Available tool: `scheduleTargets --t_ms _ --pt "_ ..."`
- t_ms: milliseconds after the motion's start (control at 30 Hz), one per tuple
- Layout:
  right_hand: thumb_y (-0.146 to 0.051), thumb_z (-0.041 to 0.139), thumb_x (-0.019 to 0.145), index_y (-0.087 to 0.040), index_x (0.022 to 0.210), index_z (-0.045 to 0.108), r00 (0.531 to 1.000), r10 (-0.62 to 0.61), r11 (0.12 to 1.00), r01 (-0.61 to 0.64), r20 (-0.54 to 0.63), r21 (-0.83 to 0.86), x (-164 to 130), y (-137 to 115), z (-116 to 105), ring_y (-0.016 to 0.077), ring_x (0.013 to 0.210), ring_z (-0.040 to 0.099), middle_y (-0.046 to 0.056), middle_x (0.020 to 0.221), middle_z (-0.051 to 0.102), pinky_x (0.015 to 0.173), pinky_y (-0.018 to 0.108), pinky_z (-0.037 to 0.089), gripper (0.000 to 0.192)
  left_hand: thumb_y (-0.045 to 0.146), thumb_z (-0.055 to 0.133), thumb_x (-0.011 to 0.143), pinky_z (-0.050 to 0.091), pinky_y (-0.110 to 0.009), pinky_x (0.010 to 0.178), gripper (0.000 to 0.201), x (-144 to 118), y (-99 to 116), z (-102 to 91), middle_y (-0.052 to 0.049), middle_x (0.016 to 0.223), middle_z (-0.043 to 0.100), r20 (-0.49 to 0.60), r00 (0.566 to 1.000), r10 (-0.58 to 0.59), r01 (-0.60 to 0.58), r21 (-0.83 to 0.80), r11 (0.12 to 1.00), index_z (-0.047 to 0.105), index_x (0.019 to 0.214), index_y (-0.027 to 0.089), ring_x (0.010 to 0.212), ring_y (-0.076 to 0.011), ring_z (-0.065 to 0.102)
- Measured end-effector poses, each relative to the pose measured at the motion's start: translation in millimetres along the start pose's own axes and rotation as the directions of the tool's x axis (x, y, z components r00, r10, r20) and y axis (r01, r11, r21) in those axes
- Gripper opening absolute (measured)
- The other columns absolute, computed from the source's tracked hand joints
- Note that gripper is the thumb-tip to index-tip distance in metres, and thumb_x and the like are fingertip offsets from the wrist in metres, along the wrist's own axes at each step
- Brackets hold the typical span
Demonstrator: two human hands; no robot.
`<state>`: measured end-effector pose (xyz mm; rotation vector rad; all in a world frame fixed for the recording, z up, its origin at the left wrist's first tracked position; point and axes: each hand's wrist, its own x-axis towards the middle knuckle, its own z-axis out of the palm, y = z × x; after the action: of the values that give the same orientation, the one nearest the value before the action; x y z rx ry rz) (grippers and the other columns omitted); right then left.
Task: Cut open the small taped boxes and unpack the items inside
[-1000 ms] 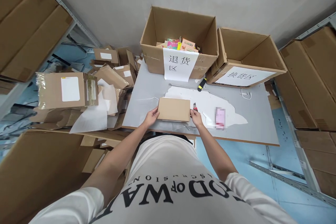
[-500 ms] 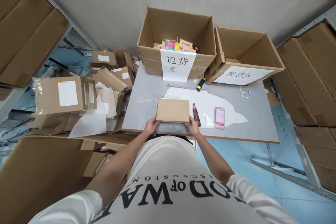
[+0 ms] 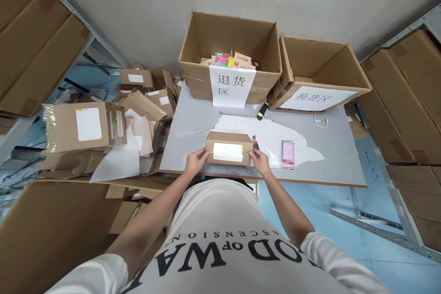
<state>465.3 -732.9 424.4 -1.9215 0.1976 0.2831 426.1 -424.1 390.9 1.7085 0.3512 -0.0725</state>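
Left hand (image 3: 196, 161), right hand (image 3: 259, 162), both pinching labelled box (image 3: 229, 149) ends

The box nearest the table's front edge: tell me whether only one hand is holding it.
No, the left hand and right hand hold this box at opposite ends.

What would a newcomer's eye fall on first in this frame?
Probably the small box near the front of the table, held between left hand and right hand, with a white label on its near side. Next, the large open carton at the back, with colourful packages inside and a white sign in front. Jumbled cartons left of the table stand out too.
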Motion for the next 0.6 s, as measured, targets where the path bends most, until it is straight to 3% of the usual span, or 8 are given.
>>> scheduleTargets --t_ms 267,600 --pt "-0.053 0.048 0.084 -0.017 0.098 0.073 0.998 -0.046 0.957 0.03 -0.05 -0.29 28 -14 -1 0.0244 0.089 0.069 0.009 0.095 0.074 0.083 0.034 0.051 0.046 0.045 0.069 0.072 0.051 -0.042 0.096 0.054 15 24 1.4 -0.012 0.113 0.068 -0.055 0.998 0.024 -0.019 0.101 0.995 0.066 0.114 0.011 0.103 -0.0269 0.066" --pt "-0.057 0.049 0.081 -0.017 0.092 0.071 1.0 0.004 0.991 -0.003 0.007 -0.136 36 4 -5 0.0204 0.079 0.069 0.008 0.092 0.074 0.076 0.03 0.052 0.046 0.043 0.069 0.072 0.052 -0.04 0.094 0.049 8 25 3.9 -0.013 0.11 0.069 -0.087 0.996 0.026 -0.017 0.109 0.994 0.068 0.109 0.011 0.101 -0.0259 0.067"
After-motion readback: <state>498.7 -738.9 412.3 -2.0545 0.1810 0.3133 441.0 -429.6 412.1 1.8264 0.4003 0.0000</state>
